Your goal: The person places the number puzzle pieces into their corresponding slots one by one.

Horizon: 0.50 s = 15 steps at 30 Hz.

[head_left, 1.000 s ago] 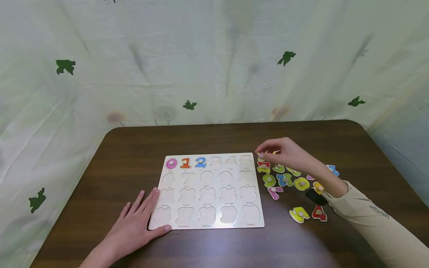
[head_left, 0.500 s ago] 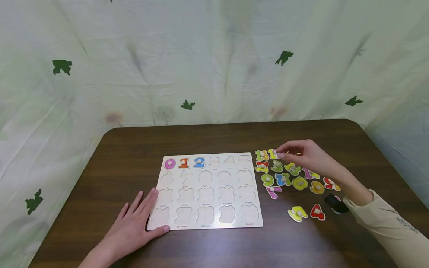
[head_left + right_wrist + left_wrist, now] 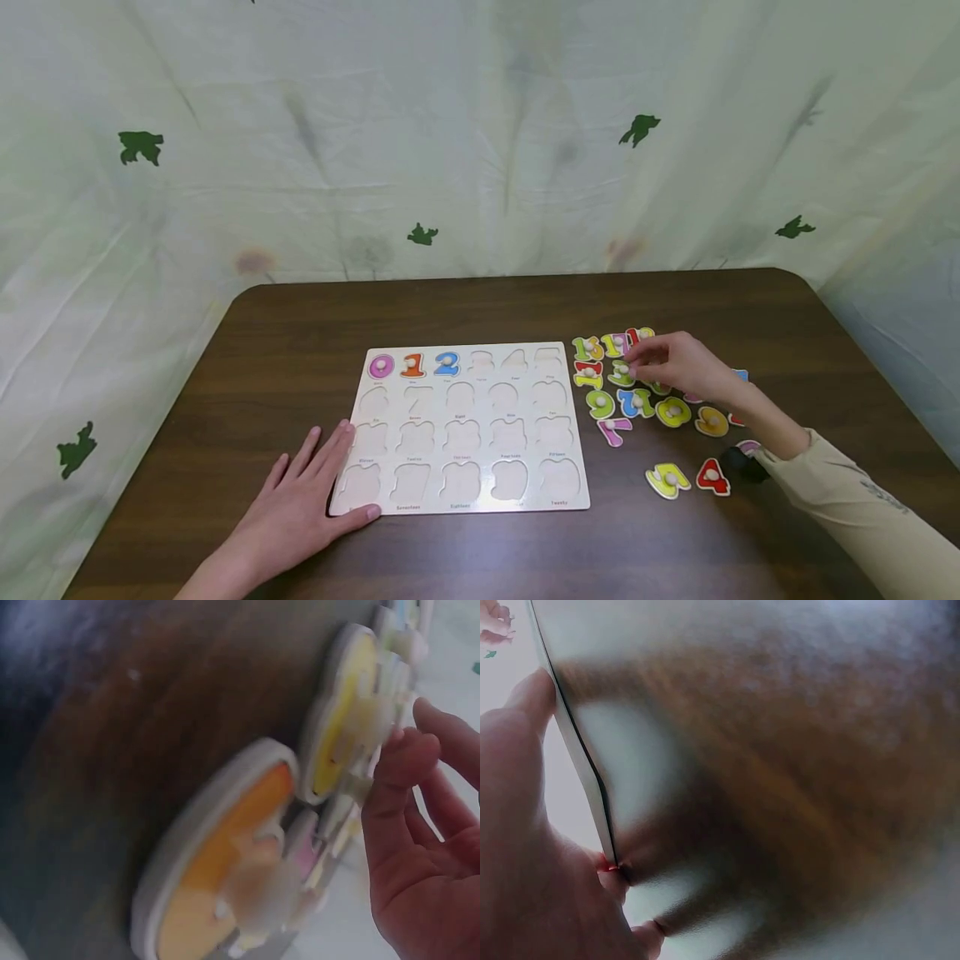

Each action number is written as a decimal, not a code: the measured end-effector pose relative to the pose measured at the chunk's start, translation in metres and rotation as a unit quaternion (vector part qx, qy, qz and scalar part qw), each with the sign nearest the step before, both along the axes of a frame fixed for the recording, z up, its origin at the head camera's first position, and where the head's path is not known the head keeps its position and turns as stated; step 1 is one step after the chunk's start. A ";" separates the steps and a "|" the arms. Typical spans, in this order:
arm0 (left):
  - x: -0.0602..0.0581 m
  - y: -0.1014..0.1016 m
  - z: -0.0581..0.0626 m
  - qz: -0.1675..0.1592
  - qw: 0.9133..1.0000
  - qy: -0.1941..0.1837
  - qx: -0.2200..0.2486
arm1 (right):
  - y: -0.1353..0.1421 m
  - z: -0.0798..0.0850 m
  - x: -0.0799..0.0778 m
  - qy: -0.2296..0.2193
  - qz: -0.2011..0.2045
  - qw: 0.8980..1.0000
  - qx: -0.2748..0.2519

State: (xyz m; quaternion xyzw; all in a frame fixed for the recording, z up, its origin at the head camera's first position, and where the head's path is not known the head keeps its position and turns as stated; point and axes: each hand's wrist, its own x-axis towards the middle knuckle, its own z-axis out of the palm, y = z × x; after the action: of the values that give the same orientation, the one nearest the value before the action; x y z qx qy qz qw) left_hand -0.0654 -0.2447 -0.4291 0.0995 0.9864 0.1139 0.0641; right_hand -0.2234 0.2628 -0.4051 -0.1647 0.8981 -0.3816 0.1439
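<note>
A pale wooden number puzzle board (image 3: 480,421) lies on the table, with number pieces 0 (image 3: 381,367), 1 (image 3: 412,365) and 2 (image 3: 447,364) in its top row. My left hand (image 3: 288,508) rests flat against its lower left corner, fingers spread along the side and thumb on the near edge. Right of the board my right hand (image 3: 684,367) bends over the loose pieces, thumb and forefinger at the green number 3 piece (image 3: 619,374). Its fingertips (image 3: 409,754) are close together in the right wrist view, but whether they pinch the knob cannot be made out.
Several knobbed number pieces crowd the board's right side, including a 13 (image 3: 587,348) and a purple 7 (image 3: 615,431). Nearer me lie a yellow piece (image 3: 667,481) and a red 4 (image 3: 712,477). A pale curtain (image 3: 480,167) hangs behind the brown table (image 3: 465,312).
My right hand has gone from the far left pieces rightward along the top row, then down toward the green 3 piece. The left hand and the board stay put.
</note>
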 end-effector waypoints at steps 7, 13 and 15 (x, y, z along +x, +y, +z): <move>0.001 -0.001 0.000 0.000 1.000 0.004 0.002 | -0.008 -0.005 -0.003 0.025 -0.001 0.999 0.024; 0.001 0.000 0.000 0.001 1.000 0.000 0.007 | -0.009 -0.004 -0.003 0.051 -0.002 0.997 0.049; 0.001 0.000 0.000 0.001 1.000 0.001 0.008 | -0.009 -0.004 -0.003 0.052 -0.005 0.997 0.052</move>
State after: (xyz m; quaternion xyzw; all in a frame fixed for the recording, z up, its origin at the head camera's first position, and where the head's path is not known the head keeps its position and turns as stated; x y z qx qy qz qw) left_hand -0.0640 -0.2445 -0.4291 0.0994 0.9856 0.1214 0.0624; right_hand -0.2260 0.2540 -0.4086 -0.1723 0.9238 -0.3258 0.1037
